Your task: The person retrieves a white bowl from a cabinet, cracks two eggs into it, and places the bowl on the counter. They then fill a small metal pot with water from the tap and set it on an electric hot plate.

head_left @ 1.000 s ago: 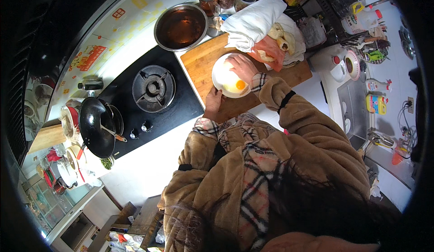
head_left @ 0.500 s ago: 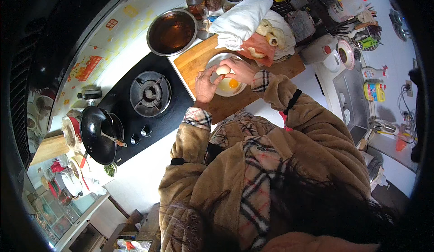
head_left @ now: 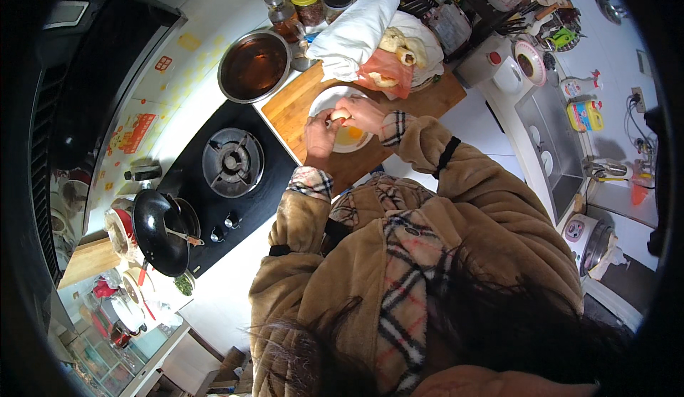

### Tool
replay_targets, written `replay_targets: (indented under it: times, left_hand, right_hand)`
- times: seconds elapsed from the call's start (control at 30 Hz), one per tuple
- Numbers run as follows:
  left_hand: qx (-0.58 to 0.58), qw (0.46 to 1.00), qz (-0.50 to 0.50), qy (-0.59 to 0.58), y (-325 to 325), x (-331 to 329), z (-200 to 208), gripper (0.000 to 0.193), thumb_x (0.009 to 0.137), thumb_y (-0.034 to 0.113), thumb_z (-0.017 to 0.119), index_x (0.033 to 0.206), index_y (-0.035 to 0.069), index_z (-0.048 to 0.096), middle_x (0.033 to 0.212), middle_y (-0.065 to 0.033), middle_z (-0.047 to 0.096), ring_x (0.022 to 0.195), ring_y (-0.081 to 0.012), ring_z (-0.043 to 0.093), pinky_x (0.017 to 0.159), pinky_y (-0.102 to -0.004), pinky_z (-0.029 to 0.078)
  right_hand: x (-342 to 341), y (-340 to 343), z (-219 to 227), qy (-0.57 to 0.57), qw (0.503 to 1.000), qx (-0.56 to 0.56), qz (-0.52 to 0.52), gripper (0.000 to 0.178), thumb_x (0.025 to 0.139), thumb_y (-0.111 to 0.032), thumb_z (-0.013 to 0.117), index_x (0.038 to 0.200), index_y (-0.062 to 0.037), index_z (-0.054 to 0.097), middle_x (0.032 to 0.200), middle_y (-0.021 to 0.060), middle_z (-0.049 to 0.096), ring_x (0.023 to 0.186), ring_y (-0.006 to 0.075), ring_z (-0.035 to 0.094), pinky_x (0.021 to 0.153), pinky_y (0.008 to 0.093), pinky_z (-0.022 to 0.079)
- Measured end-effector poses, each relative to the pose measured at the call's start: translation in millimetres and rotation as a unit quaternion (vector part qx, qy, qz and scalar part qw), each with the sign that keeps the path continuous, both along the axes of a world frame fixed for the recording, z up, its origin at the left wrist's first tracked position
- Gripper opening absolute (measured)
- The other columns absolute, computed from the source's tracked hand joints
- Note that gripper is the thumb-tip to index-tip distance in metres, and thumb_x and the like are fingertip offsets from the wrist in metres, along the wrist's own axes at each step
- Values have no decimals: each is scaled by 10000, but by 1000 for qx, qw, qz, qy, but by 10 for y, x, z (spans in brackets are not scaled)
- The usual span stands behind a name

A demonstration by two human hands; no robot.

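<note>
An egg [head_left: 341, 114] is gripped between the fingertips of both hands, over a white bowl [head_left: 325, 98]. My left hand [head_left: 320, 138] closes on the egg's left side, and my right hand [head_left: 365, 113] holds it from the right. The fingers cover most of the shell, so whether it is cracked cannot be made out. A yellow yolk [head_left: 354, 133] lies in clear egg white inside the bowl, below my hands. The bowl stands on a wooden cutting board [head_left: 286, 108].
Behind the board sit a white cloth bundle [head_left: 360, 30] and a red bag [head_left: 388, 69]. A steel basin [head_left: 253, 66] of dark liquid stands at the back left. Left are a gas burner [head_left: 233, 162] and a black wok [head_left: 158, 230]; a sink [head_left: 563, 144] is right.
The view has shifted a little. My fingers have closed further round the egg, so less of its shell shows; both hands stay over the bowl.
</note>
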State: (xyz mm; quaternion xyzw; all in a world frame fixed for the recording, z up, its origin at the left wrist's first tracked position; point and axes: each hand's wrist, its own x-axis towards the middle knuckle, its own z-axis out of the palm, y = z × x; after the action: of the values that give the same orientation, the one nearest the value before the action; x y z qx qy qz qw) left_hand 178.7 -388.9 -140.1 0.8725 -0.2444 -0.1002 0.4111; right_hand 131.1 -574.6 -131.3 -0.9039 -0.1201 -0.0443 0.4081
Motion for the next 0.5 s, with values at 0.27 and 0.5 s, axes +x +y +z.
replay_targets:
  times: [0.27, 0.5]
  left_hand:
    - [-122, 984, -6, 127, 54, 47, -198, 345, 832, 175, 765, 1153, 63, 700, 891, -151, 718, 778, -264, 688, 723, -363, 551]
    - [-60, 994, 1, 95, 32, 43, -139, 317, 838, 169, 758, 1131, 63, 703, 882, -153, 722, 792, -272, 692, 735, -378, 552]
  right_hand:
    - [0, -87, -73, 80, 988, 129, -8, 442, 764, -188, 805, 1124, -61, 583, 1010, 154, 675, 934, 314, 676, 799, 375, 521]
    - [36, -40, -124, 38, 995, 83, -36, 353, 798, -183, 777, 1087, -72, 607, 958, 137, 691, 867, 282, 684, 755, 364, 522]
